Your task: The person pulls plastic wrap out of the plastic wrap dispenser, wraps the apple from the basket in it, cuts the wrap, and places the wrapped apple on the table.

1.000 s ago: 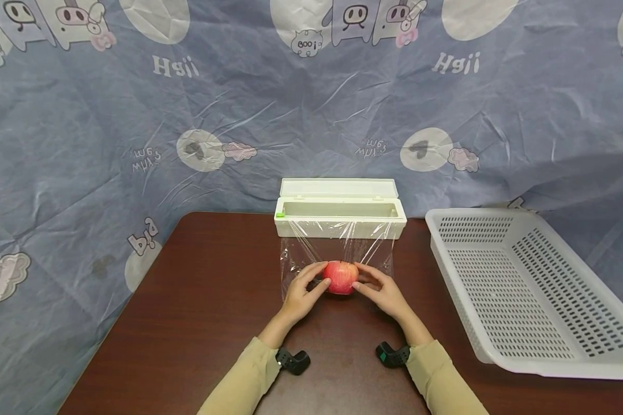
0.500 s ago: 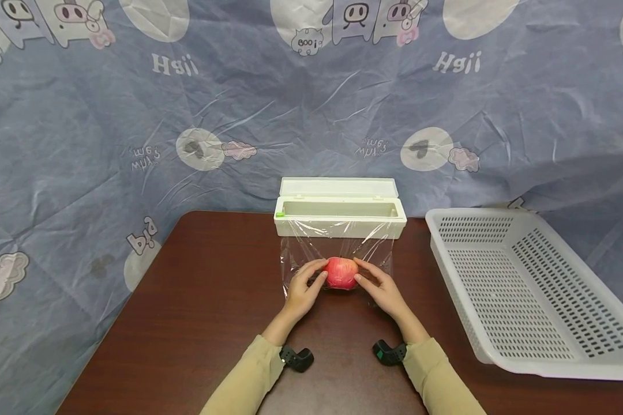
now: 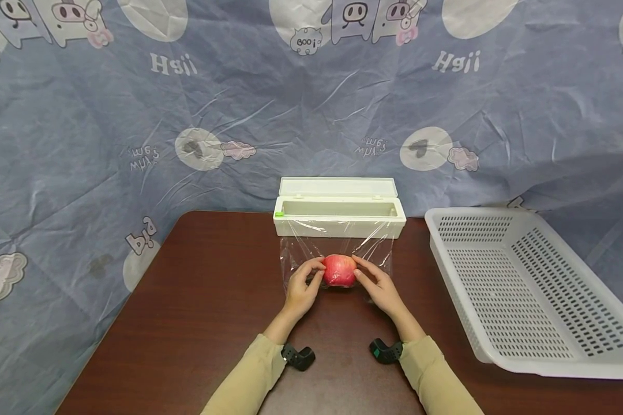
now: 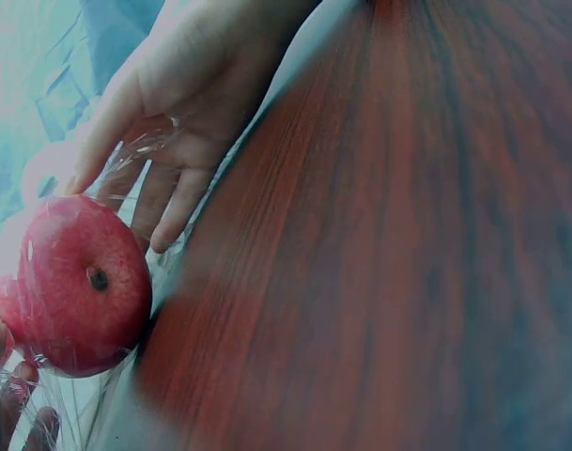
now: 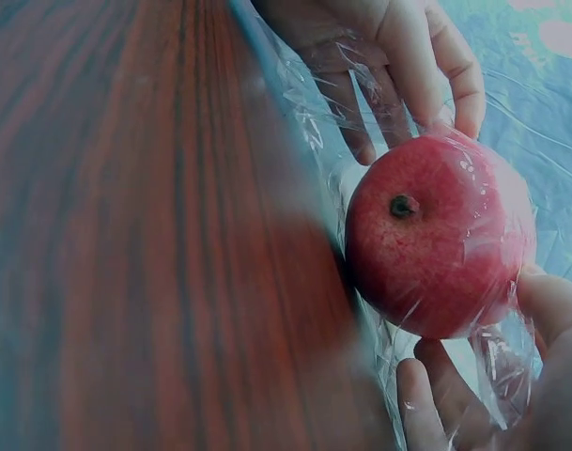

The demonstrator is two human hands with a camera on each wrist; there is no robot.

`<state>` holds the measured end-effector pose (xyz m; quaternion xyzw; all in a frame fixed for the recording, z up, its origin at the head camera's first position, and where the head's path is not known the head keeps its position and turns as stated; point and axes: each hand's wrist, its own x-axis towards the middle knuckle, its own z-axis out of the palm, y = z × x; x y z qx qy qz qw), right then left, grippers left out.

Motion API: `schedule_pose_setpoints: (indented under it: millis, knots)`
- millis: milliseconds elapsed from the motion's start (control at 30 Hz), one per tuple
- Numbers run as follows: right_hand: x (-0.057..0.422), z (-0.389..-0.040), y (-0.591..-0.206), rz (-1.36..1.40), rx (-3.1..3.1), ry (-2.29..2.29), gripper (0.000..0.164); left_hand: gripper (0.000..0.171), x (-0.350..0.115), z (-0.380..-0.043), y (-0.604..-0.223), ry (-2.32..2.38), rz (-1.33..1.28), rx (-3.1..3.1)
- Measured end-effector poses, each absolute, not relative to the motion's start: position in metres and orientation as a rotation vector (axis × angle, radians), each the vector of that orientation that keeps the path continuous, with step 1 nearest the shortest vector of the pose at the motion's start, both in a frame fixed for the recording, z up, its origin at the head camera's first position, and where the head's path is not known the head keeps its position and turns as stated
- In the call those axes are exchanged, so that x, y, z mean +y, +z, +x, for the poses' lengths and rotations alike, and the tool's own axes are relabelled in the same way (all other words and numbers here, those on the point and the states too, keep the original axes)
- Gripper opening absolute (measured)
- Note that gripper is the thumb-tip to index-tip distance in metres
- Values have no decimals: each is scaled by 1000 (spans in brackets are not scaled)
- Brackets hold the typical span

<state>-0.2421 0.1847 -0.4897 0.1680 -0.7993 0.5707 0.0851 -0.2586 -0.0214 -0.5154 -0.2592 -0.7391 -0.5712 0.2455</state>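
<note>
A red apple (image 3: 340, 271) is held between both hands, its stem end showing in the two wrist views. Clear plastic wrap (image 5: 497, 362) lies over part of its skin and is bunched beside it. At the apple's left side, the thumb and fingertips of the left hand (image 3: 302, 288) grip it through the wrap. The right hand (image 3: 383, 289) grips the opposite side likewise, thumb toward the person. Behind the apple, the wrap stretches to a white wrap dispenser box (image 3: 340, 227) with its lid raised.
A white perforated plastic basket (image 3: 472, 311) stands on the right of the brown wooden table (image 3: 207, 300). Behind the table hangs a blue-grey printed cloth (image 3: 270, 115). A dark band with a camera sits on each wrist.
The apple has moved slightly away from the person and rolled, so its stem has gone from the head view. Both hands followed, and the right wrist has come a little inward.
</note>
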Motion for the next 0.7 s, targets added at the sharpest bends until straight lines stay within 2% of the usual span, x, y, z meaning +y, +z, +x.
schedule_pose_setpoints:
  millis: [133, 567, 700]
  knots:
    - [184, -244, -491, 512, -2365, 1719, 38, 11, -21, -247, -496, -1552, -724, -2005]
    - [185, -247, -495, 557, -2287, 1809, 37, 11, -22, -243, -492, -1647, -726, -1990]
    - [186, -251, -501, 611, -2230, 1810, 36, 20, -21, -242, -491, -1642, -723, -2018]
